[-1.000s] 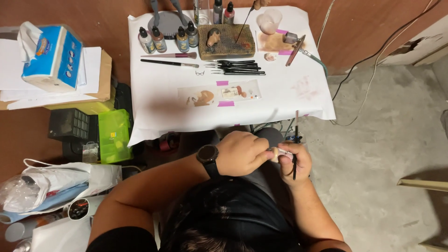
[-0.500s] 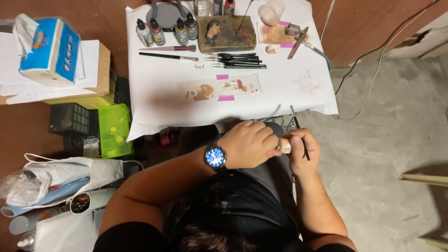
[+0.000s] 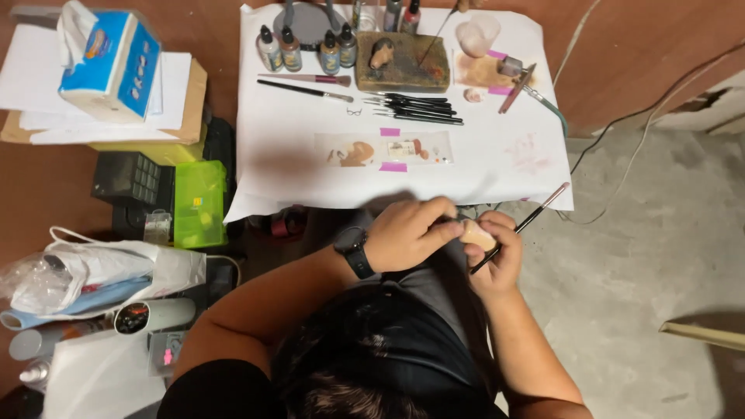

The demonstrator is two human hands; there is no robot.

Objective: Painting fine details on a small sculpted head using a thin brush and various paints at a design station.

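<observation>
Left hand (image 3: pixel 407 233): curled, fingertips pinched on a small pale flesh-toned piece (image 3: pixel 479 235), which sits between both hands just below the near edge of the table; a dark wristwatch (image 3: pixel 354 251) on its wrist.

Right hand (image 3: pixel 497 260): closed around the same piece from below and also gripping a thin paintbrush (image 3: pixel 518 228), whose handle slants up and to the right with its pinkish end over the paper's corner.

White paper sheet (image 3: pixel 497 167): covers the table top, with a faint reddish smear toward the right side.

Clear strip (image 3: pixel 384 147): lies mid-sheet, fastened with two pink tape tabs and dabbed with brown and orange paint.

Row of black brushes (image 3: pixel 415 109): laid side by side above the strip; two longer brushes (image 3: pixel 306 85) lie to their left.

Dropper bottles (image 3: pixel 306 48): four, upright, at the far left of the sheet.

Brown stained block (image 3: pixel 403 62): beside the bottles, a small brown figure resting on it.

Clear cup (image 3: pixel 476 35): far right corner, near a tan paint patch.

Tissue box (image 3: pixel 112 66): blue, on stacked papers and cardboard left of the table.

Green plastic case (image 3: pixel 199 203): on the floor below it, beside a dark box.

White plastic bag (image 3: pixel 101 271): lower left, with tubes and cans around it.
</observation>
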